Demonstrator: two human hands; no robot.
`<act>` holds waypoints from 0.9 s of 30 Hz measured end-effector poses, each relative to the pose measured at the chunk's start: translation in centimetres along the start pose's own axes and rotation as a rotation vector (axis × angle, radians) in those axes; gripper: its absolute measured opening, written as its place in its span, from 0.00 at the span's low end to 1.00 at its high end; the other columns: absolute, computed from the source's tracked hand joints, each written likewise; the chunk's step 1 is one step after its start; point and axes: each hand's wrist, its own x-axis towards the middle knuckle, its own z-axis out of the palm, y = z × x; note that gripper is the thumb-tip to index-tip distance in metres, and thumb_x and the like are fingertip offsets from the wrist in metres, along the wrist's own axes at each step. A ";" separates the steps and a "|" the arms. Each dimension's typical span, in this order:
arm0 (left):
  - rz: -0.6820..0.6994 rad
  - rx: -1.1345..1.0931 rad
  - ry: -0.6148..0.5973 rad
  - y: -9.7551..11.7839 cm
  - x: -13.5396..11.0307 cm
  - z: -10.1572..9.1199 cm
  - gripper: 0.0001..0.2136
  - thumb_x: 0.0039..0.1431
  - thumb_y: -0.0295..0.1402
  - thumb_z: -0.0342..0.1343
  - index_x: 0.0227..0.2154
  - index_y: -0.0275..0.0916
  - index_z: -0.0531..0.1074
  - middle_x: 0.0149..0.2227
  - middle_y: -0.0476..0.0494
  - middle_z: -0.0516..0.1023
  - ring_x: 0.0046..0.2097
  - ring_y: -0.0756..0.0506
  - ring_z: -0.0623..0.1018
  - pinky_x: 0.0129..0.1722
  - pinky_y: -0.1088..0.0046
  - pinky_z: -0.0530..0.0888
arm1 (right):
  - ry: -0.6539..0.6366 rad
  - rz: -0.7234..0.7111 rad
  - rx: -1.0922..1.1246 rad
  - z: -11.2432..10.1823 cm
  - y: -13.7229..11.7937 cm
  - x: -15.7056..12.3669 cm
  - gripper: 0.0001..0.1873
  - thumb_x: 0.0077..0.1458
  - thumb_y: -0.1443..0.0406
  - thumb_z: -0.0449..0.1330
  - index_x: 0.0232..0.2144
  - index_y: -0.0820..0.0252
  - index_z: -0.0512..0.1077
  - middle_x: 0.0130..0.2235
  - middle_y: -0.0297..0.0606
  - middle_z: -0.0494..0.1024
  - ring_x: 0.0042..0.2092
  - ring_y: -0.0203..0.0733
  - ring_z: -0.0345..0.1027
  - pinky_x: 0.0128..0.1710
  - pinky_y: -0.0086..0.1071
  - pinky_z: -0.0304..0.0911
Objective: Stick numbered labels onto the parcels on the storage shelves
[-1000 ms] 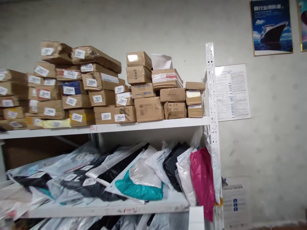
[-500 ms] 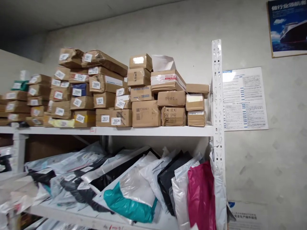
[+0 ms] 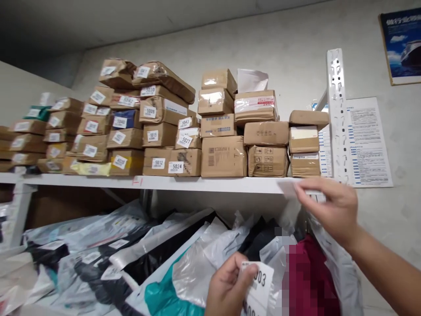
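My left hand (image 3: 226,285) is closed, thumb on top, around a white sheet of number labels (image 3: 262,292); "03" shows beside the thumb. Raised at the right, my right hand (image 3: 338,208) pinches a small pale label (image 3: 287,188), smeared by motion, between thumb and forefinger. That label is in front of the upper shelf's edge (image 3: 223,184), just below a stack of small cartons (image 3: 304,166) that bear no number labels. Whether it touches the shelf I cannot tell.
Many brown cartons (image 3: 158,131) with number labels are stacked along the upper shelf. Plastic mailing bags (image 3: 194,274) fill the shelf below, among them a teal bag (image 3: 164,296). A perforated white post (image 3: 336,118) stands at the right, before a wall notice (image 3: 370,140).
Both my hands have come into view, the left with the label sheet, the right with a single label. The view has shifted, so the shelf's right part looks nearer.
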 end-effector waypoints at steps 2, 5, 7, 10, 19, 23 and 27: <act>0.021 -0.034 -0.024 0.1 1.6 -0.4 0.29 0.36 0.58 0.72 0.18 0.39 0.65 0.17 0.55 0.65 0.22 0.54 0.61 0.24 0.79 0.64 | 0.115 -0.295 -0.128 5.2 0.4 4.6 0.08 0.61 0.68 0.62 0.32 0.54 0.80 0.34 0.40 0.84 0.37 0.44 0.78 0.40 0.36 0.74; 0.078 -0.029 -0.071 0.1 4.3 -1.9 0.29 0.39 0.60 0.70 0.18 0.39 0.64 0.17 0.55 0.64 0.21 0.54 0.60 0.23 0.79 0.64 | -0.084 -0.536 -0.359 13.4 1.6 7.9 0.13 0.65 0.71 0.56 0.32 0.57 0.78 0.37 0.44 0.83 0.40 0.44 0.76 0.41 0.37 0.72; 0.152 -0.002 -0.090 0.6 6.6 -3.5 0.29 0.40 0.60 0.68 0.17 0.40 0.63 0.17 0.55 0.63 0.21 0.54 0.61 0.21 0.78 0.64 | -0.340 -0.549 -0.534 17.7 2.4 7.8 0.16 0.65 0.74 0.53 0.29 0.60 0.77 0.33 0.43 0.81 0.36 0.42 0.73 0.34 0.35 0.70; 0.316 0.041 -0.020 2.2 10.6 -5.6 0.28 0.43 0.57 0.69 0.15 0.40 0.63 0.16 0.54 0.64 0.20 0.53 0.62 0.20 0.79 0.64 | -0.556 -0.421 -0.622 20.2 2.6 6.1 0.12 0.64 0.72 0.57 0.28 0.62 0.75 0.32 0.44 0.80 0.38 0.43 0.72 0.33 0.33 0.69; 0.571 0.046 -0.133 8.9 16.4 -5.1 0.14 0.47 0.46 0.68 0.28 0.40 0.79 0.28 0.46 0.81 0.32 0.45 0.78 0.32 0.73 0.76 | -0.597 0.296 0.166 15.4 -1.9 4.0 0.10 0.61 0.62 0.63 0.43 0.59 0.78 0.42 0.40 0.83 0.41 0.39 0.76 0.32 0.27 0.70; 0.581 0.043 -0.174 10.6 16.8 -3.7 0.16 0.52 0.46 0.65 0.21 0.40 0.72 0.20 0.51 0.72 0.24 0.51 0.69 0.23 0.78 0.68 | -0.441 0.370 0.183 16.6 -1.1 5.4 0.05 0.57 0.67 0.65 0.37 0.62 0.78 0.36 0.38 0.82 0.34 0.36 0.75 0.34 0.30 0.71; 0.569 -0.067 -0.190 12.7 18.5 -3.0 0.19 0.46 0.47 0.69 0.22 0.40 0.68 0.20 0.55 0.69 0.22 0.53 0.68 0.21 0.79 0.66 | -0.317 0.260 0.083 18.0 -0.4 8.6 0.02 0.56 0.70 0.65 0.32 0.61 0.79 0.35 0.38 0.83 0.37 0.38 0.76 0.37 0.31 0.71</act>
